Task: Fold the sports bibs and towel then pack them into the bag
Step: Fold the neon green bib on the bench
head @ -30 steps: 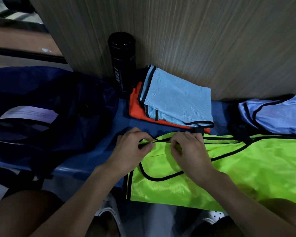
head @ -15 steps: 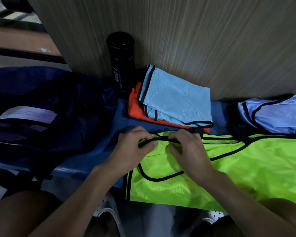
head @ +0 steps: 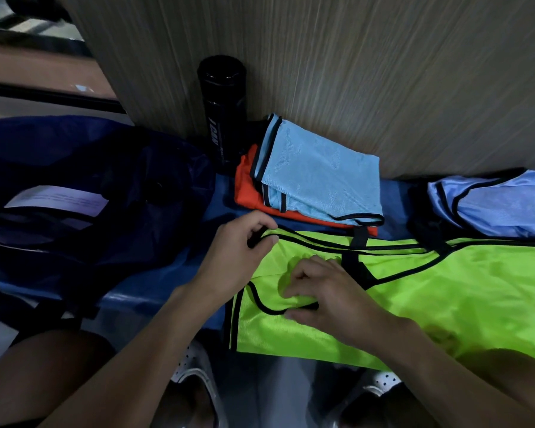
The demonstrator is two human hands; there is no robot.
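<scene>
Mid-fold, the left hand (head: 238, 251) pinched a strap of the neon-green mesh bib (head: 445, 288); the right hand (head: 331, 295) gripped its armhole trim. Doubling it over seemed next.

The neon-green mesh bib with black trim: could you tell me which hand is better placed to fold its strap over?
Probably the left hand: it pinches the strap end of the neon-green mesh bib, while the right hand grips fabric by the armhole.

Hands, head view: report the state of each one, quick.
Left hand: pinching the black-trimmed corner of the neon-green mesh sports bib.
Right hand: fingers curled, gripping the same bib at its black armhole trim.
</scene>
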